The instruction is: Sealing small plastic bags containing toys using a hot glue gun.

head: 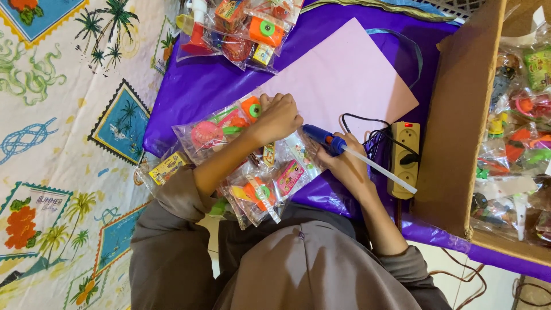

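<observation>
In the head view we count one blue glue gun [322, 139] with a long whitish glue stick [381, 168] jutting from its back, one pale pink rectangular card sheet [344, 74], one cream power strip [404, 158] with a lit red switch and one black plug in it, and one open brown cardboard box [462, 115] along the right edge, full of bagged toys. Clear plastic packets of small colourful toys lie in two groups: a pile in the top centre [238, 28] and a cluster at centre [252, 172]; how many packets each holds we cannot tell, as they overlap.

Our left hand [278, 117] comes up from the lower left, forearm slanting toward the centre, fingers curled down into a loose fist that presses a clear toy packet with a pink and an orange toy [221, 129] against the lower-left corner of the pink sheet. Our right hand [347, 166] sits just right of it, fingers wrapped closed around the glue gun's handle, nozzle pointing up-left toward the left hand at the sheet's lower edge.

Everything rests on a shiny purple plastic sheet [195, 92] spread through the middle of the frame. To the left lies a cream printed cloth [57, 115] with palm trees and stamp-like pictures. Pale floor tiles show at the lower right.
</observation>
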